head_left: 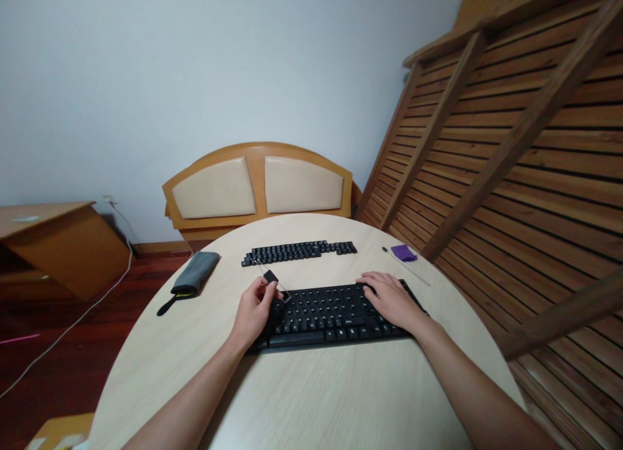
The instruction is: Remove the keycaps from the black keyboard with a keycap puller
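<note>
A black keyboard (311, 339) lies in front of me. Many of its keys are off, leaving bare key posts (331, 300), while a row of keycaps still sits along the near edge. My left hand (254, 310) pinches a wire keycap puller (270, 276) with a black handle. One wire loop of the puller touches or hovers over the keyboard's far left corner; I cannot tell which. Across the keyboard's right end lies my right hand (389, 299), fingers stretched out and holding nothing. Loose black keycaps (287, 251) stand in rows beyond the keyboard.
The round pale table (321, 398) carries a folded grey cloth (197, 273) at left. At right are a purple cloth (403, 252) and a thin brush (406, 265). A headboard (259, 177) stands behind, and a slatted wooden frame (491, 158) leans at right.
</note>
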Motion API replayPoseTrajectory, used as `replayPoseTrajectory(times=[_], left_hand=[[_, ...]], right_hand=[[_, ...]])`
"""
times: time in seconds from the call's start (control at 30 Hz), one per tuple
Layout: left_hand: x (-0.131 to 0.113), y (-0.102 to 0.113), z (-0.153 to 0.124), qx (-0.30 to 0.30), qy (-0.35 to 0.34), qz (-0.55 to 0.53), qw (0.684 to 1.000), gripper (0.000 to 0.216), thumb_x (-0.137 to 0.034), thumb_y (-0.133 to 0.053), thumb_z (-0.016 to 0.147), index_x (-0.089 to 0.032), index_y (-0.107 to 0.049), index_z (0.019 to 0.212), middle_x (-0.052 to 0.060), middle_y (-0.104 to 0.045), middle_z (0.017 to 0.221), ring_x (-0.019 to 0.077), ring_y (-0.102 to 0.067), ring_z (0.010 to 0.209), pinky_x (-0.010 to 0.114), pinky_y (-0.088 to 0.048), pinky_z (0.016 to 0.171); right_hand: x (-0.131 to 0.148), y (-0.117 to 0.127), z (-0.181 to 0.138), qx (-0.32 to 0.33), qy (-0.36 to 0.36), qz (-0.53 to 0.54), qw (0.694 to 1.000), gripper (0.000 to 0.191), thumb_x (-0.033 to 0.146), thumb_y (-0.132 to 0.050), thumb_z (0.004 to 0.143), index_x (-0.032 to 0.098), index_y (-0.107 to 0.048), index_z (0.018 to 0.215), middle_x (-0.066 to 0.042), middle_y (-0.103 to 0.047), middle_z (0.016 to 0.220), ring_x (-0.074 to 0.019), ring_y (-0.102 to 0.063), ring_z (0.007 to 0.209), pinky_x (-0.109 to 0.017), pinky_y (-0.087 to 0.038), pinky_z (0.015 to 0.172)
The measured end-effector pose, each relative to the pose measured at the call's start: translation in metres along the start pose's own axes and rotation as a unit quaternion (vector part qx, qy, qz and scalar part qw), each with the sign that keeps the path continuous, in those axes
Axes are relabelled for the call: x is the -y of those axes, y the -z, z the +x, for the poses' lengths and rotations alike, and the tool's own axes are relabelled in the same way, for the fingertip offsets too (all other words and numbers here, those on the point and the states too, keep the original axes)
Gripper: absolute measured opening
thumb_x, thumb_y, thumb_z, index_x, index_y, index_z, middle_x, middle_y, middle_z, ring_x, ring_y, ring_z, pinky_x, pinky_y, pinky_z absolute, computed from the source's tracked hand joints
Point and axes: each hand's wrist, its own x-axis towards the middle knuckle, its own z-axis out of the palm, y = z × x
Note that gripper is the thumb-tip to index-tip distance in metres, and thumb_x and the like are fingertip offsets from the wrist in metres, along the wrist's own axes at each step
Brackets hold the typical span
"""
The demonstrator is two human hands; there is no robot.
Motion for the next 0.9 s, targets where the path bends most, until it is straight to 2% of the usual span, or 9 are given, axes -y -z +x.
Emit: replayPoseTrajectory(times=[0.17, 0.4, 0.5, 0.6, 0.7, 0.8, 0.9], left_hand=[[-0.001, 0.000, 0.001, -0.002, -0.005, -0.018, 1.000, 0.032, -0.050, -0.055, 0.091, -0.019, -0.057, 0.082, 0.003, -0.071, 0.074, 0.0197, -0.066, 0.075, 0.030, -0.047, 0.076], [-0.001, -0.003, -0.003, 0.003, -0.014, -0.002, 1.000, 0.031, -0.048, -0.054, 0.093, -0.019, -0.058, 0.081, 0.003, -0.071, 0.074, 0.0199, -0.065, 0.074, 0.030, -0.047, 0.074], [-0.003, -0.005, -0.001, 0.038, -0.009, 0.004, 0.999, 0.033, -0.047, -0.052, 0.094, -0.018, -0.059, 0.080, 0.003, -0.070, 0.076, 0.0196, -0.064, 0.075, 0.029, -0.046, 0.073], [-0.008, -0.006, 0.003, 0.089, -0.011, 0.039, 0.995, 0.036, -0.048, -0.051, 0.094, -0.017, -0.061, 0.078, 0.002, -0.068, 0.074, 0.0181, -0.062, 0.072, 0.027, -0.046, 0.069], [-0.008, -0.004, 0.004, 0.107, -0.032, 0.067, 0.991, 0.034, -0.045, -0.050, 0.095, -0.017, -0.063, 0.080, 0.001, -0.065, 0.074, 0.0175, -0.060, 0.072, 0.025, -0.044, 0.064], [-0.001, -0.001, 0.002, 0.112, -0.058, 0.076, 0.989, 0.030, -0.040, -0.051, 0.096, -0.017, -0.066, 0.087, 0.003, -0.066, 0.080, 0.0184, -0.061, 0.077, 0.025, -0.045, 0.063], [0.009, 0.001, -0.001, 0.120, -0.103, 0.097, 0.983, 0.025, -0.036, -0.053, 0.095, -0.017, -0.069, 0.090, 0.005, -0.069, 0.085, 0.0192, -0.062, 0.082, 0.028, -0.047, 0.074]], right_hand=[[-0.015, 0.003, -0.005, 0.016, -0.027, -0.001, 1.000, 0.035, 0.024, -0.039, 0.092, 0.026, -0.068, 0.111, -0.006, -0.066, 0.125, -0.0272, -0.056, 0.121, -0.054, -0.029, 0.110], [-0.035, 0.015, -0.010, 0.009, -0.104, -0.050, 0.993, 0.027, 0.022, -0.047, 0.086, 0.023, -0.071, 0.098, -0.008, -0.072, 0.108, -0.0280, -0.064, 0.103, -0.045, -0.044, 0.094], [-0.034, 0.019, -0.010, -0.009, -0.131, -0.088, 0.987, 0.024, 0.017, -0.049, 0.083, 0.021, -0.071, 0.090, -0.009, -0.072, 0.104, -0.0292, -0.064, 0.099, -0.044, -0.045, 0.089], [-0.009, 0.021, -0.004, -0.031, -0.105, -0.063, 0.992, 0.024, 0.014, -0.048, 0.084, 0.019, -0.070, 0.094, -0.010, -0.071, 0.106, -0.0291, -0.062, 0.102, -0.043, -0.045, 0.089], [0.039, 0.020, 0.011, -0.033, -0.021, 0.077, 0.996, 0.024, 0.024, -0.047, 0.093, 0.017, -0.068, 0.101, -0.011, -0.070, 0.108, -0.0254, -0.062, 0.103, -0.039, -0.045, 0.092], [0.092, 0.017, 0.029, -0.010, 0.045, 0.231, 0.972, 0.026, 0.036, -0.055, 0.093, 0.018, -0.065, 0.109, -0.008, -0.070, 0.105, -0.0211, -0.064, 0.096, -0.035, -0.048, 0.089], [0.130, 0.010, 0.046, 0.051, 0.105, 0.339, 0.934, 0.036, 0.035, -0.062, 0.090, 0.020, -0.060, 0.122, -0.005, -0.070, 0.105, -0.0158, -0.064, 0.083, -0.030, -0.051, 0.079]])
